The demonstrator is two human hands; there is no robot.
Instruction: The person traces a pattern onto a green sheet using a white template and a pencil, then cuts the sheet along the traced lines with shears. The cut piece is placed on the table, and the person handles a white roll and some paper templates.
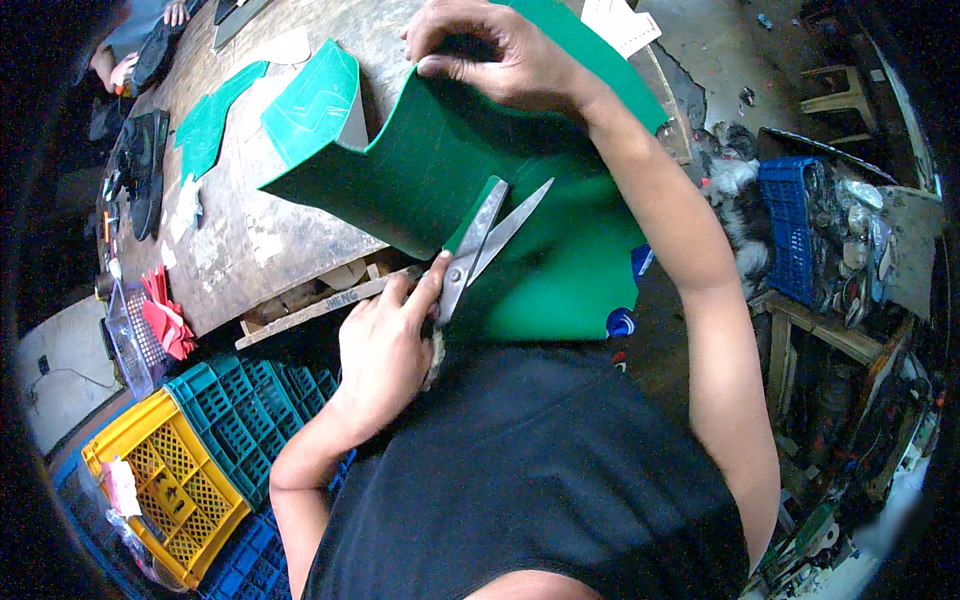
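My left hand (385, 345) is closed around the handles of a pair of metal scissors (464, 268). The blades stand apart and point up and to the right, with one of them at a cut edge of a large green sheet (560, 285). At the top, my right hand (490, 55) pinches the sheet's raised edge between thumb and fingers. The sheet bends in a curve off the table and hangs down in front of my body. Two cut green pieces, one broad with pale drawn lines (312, 100) and one narrower (215, 120), lie on the table to the left.
Dark shoes (145, 170) stand on the worn table (230, 240); another person's hand (175, 12) is at the far left. Red pieces (168, 315) sit by a purple basket (130, 345). Yellow (165, 500) and teal (250, 420) crates are lower left, a blue crate (785, 225) right.
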